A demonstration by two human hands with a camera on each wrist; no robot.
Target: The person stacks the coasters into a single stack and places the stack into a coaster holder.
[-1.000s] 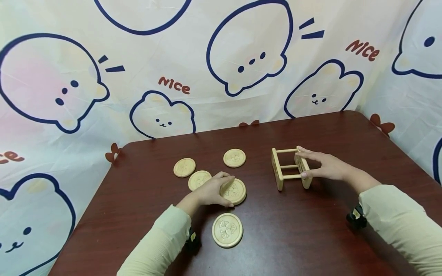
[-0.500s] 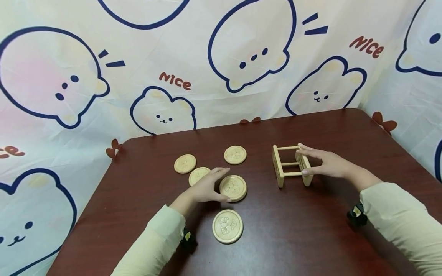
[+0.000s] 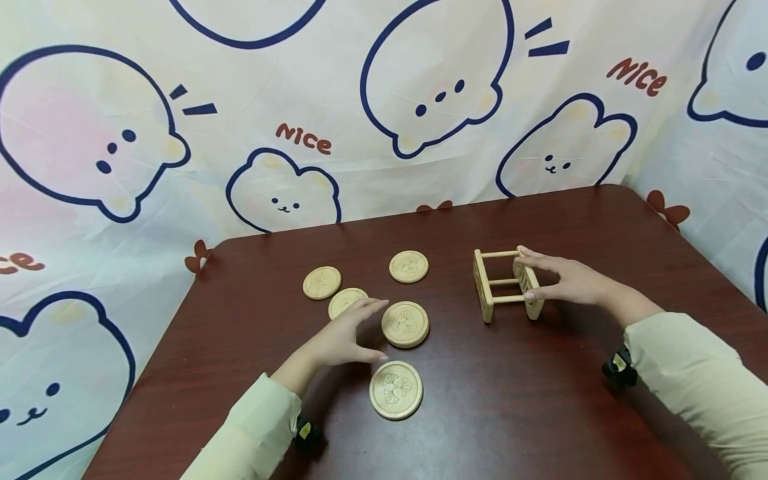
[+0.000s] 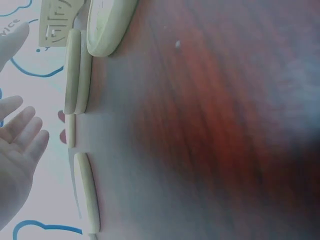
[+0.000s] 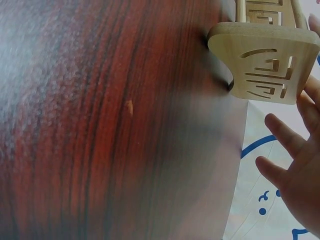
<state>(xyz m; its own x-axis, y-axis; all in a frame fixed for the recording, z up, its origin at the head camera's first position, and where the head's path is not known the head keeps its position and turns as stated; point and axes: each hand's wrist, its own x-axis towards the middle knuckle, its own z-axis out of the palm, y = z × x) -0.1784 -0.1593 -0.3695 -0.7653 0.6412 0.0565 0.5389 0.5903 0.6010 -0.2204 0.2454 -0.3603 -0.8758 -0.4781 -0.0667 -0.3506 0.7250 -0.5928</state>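
Note:
Round wooden coasters with carved leaf patterns lie on the dark table. Two are stacked, the upper coaster (image 3: 405,321) covering most of the lower coaster (image 4: 84,75). My left hand (image 3: 339,340) is spread just left of that stack, holding nothing; its thumb tip sits above the nearest coaster (image 3: 396,391). In the left wrist view the left fingers (image 4: 31,135) are apart from the coasters. A small wooden coaster rack (image 3: 506,300) with slotted side panels and dowels stands upright to the right. My right hand (image 3: 573,283) holds its right panel between thumb and index finger; the other fingers (image 5: 285,135) extend freely.
More coasters lie farther back: a far-left coaster (image 3: 322,283), a coaster (image 3: 346,303) partly behind my left hand, and a back coaster (image 3: 409,267). A patterned cloth (image 3: 384,133) hangs behind the table (image 3: 528,400).
My left hand has let go of the stacked coasters and drawn back toward the left and nearer me, fingers spread. The right hand and the rack stay in place.

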